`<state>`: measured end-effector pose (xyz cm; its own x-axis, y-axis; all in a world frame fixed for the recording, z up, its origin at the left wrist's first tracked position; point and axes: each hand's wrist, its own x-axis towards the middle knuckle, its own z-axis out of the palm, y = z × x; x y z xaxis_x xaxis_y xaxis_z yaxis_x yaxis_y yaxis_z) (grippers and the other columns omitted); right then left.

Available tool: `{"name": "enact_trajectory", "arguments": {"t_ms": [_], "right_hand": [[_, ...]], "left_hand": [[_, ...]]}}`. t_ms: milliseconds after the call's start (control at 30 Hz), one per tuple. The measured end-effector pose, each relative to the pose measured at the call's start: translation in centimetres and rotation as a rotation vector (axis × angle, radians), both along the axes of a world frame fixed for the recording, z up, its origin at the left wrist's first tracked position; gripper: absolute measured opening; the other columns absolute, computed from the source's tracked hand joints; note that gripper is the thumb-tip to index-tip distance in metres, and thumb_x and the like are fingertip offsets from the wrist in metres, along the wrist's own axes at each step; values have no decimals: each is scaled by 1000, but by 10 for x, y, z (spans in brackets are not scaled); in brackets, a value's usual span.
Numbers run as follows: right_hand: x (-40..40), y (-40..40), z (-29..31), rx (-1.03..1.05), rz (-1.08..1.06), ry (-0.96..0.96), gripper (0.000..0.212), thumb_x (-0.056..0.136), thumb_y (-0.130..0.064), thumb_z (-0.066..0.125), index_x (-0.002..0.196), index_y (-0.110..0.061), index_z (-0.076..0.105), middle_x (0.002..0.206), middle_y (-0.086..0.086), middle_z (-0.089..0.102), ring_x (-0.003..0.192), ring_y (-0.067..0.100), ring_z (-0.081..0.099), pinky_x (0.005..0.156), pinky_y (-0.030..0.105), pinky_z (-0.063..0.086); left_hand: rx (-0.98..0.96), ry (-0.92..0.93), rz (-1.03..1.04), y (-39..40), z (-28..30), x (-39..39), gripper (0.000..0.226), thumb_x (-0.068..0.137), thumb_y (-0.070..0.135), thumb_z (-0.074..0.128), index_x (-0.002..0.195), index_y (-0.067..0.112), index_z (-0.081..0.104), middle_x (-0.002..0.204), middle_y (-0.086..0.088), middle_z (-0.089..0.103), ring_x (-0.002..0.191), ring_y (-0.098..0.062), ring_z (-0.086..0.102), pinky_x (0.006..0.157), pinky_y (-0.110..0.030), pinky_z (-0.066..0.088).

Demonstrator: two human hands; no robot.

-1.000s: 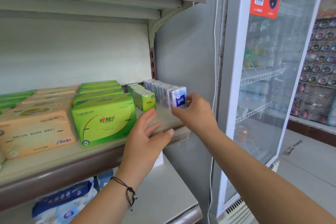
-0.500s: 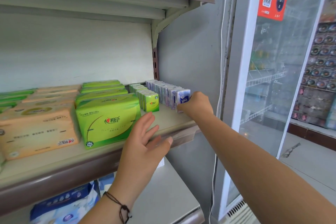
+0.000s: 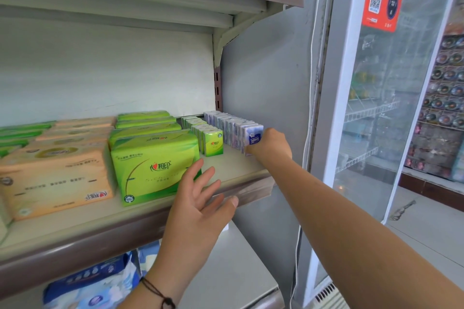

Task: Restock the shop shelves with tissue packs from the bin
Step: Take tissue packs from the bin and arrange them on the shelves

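You seated the blue pack at the row's front.
Your right hand (image 3: 272, 144) gripped the blue tissue pack (image 3: 254, 138) against its row so it stood upright on the shelf (image 3: 248, 189); your left hand (image 3: 200, 204) hovered open, empty, by the edge.

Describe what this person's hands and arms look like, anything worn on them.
Both forearms are bare, with no sleeves in view. The left hand has a thin dark cord bracelet knotted at the wrist. The right hand shows no ring, watch or glove. No gloves on either hand.
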<state>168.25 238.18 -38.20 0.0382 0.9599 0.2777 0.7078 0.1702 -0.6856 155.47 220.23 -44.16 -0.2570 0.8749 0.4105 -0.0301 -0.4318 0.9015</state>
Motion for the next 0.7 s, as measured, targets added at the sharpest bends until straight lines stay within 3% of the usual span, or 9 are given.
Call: {"name": "enact_trajectory", "arguments": {"t_ms": [233, 400, 567, 700], "right_hand": [[-1, 6, -4, 2, -5, -34, 39, 82, -25, 75, 118, -19, 62, 95, 1, 60, 88, 24, 60, 79, 34, 55], [4, 3, 0, -30, 24, -37, 41, 83, -27, 76, 118, -11, 62, 98, 4, 60, 85, 22, 56, 74, 32, 50], [16, -16, 6, -22, 50, -84, 44, 81, -42, 74, 114, -15, 61, 96, -2, 61, 81, 18, 57, 66, 27, 44], [33, -51, 6, -7, 66, -54, 63, 84, -44, 74, 134, -14, 50, 110, 0, 57, 99, 19, 55, 77, 28, 42]], "left_hand": [[-6, -9, -1, 0, -3, -3, 73, 81, -14, 67, 132, 33, 44, 130, 15, 57, 111, 6, 61, 84, -12, 53], [-9, -1, -1, -2, -3, -4, 73, 81, -12, 69, 135, 33, 45, 132, 16, 57, 113, 4, 61, 84, -12, 53], [-17, 11, -10, -7, 0, 0, 72, 82, -11, 69, 132, 35, 45, 132, 15, 55, 114, 6, 59, 79, -9, 51], [-41, 19, -19, -20, 0, 2, 69, 82, -10, 69, 130, 35, 47, 132, 15, 56, 113, 7, 59, 80, -9, 51]]}}
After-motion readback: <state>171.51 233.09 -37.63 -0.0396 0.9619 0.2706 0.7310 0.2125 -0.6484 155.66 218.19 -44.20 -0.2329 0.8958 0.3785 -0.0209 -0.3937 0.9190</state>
